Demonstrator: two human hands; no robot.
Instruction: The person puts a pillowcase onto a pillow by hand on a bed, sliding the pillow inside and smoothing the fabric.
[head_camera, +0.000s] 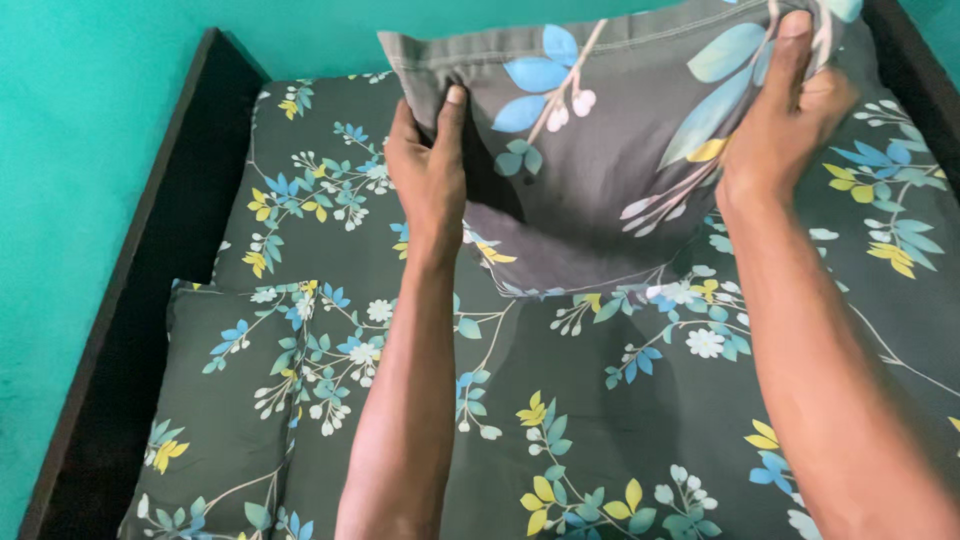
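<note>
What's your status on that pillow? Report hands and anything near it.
Left hand and right hand each grip the grey floral pillow, held above the bed sheet. Second pillow lies lower left, apart.

The pillow (600, 150) is covered in smooth, matt grey cloth printed with blue and yellow leaves, and a stitched seam is seen along its top edge. The bedsheet (600, 420) and a second pillow (230, 400) are made of matching cloth. The bed frame (150, 260) looks like dark matt wood. The wall (80, 120) is painted a flat teal.
</note>
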